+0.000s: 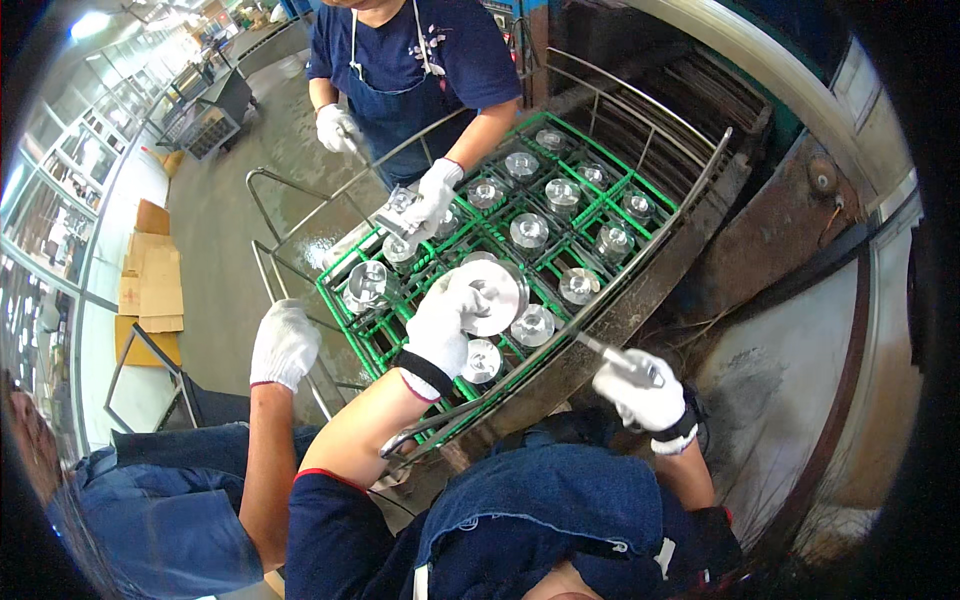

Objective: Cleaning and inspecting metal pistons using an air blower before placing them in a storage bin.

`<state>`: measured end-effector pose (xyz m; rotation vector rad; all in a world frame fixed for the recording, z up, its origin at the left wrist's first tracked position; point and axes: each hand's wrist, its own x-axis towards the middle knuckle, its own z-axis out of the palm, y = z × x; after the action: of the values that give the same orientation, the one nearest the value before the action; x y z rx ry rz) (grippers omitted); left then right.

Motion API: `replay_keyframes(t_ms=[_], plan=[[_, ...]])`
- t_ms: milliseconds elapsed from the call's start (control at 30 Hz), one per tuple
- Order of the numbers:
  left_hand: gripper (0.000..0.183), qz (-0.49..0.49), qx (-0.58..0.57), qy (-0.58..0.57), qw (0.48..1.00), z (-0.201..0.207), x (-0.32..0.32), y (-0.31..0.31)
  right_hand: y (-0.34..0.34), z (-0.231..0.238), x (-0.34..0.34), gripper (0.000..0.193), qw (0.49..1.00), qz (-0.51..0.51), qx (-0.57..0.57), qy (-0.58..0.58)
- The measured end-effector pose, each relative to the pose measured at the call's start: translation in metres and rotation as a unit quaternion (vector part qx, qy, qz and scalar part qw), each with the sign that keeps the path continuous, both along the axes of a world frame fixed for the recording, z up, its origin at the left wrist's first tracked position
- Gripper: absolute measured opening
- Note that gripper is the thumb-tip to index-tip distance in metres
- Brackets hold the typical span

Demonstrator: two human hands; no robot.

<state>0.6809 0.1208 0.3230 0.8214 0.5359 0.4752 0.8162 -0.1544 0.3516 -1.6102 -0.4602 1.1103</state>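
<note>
Flattened cardboard (pixel 152 275) is seen well left of the green wire rack (pixel 610 155). Just left of the rack, a neighbour's gloved hand (pixel 285 345) is held with curled fingers; whether anything is gripped cannot be told. Beyond the rack, a metal tool is gripped by a co-worker's gloved hand (pixel 336 130); the other (pixel 436 195) is held over the rack. Over the rack's near part, a shiny round disc (pixel 508 298) is gripped by the left hand (pixel 437 335), fingers closed on its edge. Shiny round pieces (pixel 529 231) are held in the rack. Just right of the rack's near edge, a metal tool (pixel 600 348) is gripped by the right hand (pixel 635 392).
</note>
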Motion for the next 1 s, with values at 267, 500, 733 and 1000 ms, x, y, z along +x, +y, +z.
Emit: replay_keyframes(t_ms=[267,500,733,1000], plan=[[0.041,0.016,0.025,0.036,0.999,-0.028,-0.006,0.001,-0.006,-0.003,-0.006,0.020,0.998,0.032,0.033,-0.045],[0.048,0.042,0.063,0.104,0.992,-0.013,-0.004,-0.009,-0.010,-0.016,-0.005,0.024,0.997,0.012,0.070,-0.010],[0.047,0.033,0.029,0.096,0.994,-0.007,-0.005,-0.014,-0.012,-0.010,-0.003,0.021,1.000,0.003,0.011,0.017],[0.040,0.064,0.024,0.068,0.995,-0.007,0.003,-0.016,-0.020,-0.016,0.003,0.022,0.998,0.032,0.020,0.045]])
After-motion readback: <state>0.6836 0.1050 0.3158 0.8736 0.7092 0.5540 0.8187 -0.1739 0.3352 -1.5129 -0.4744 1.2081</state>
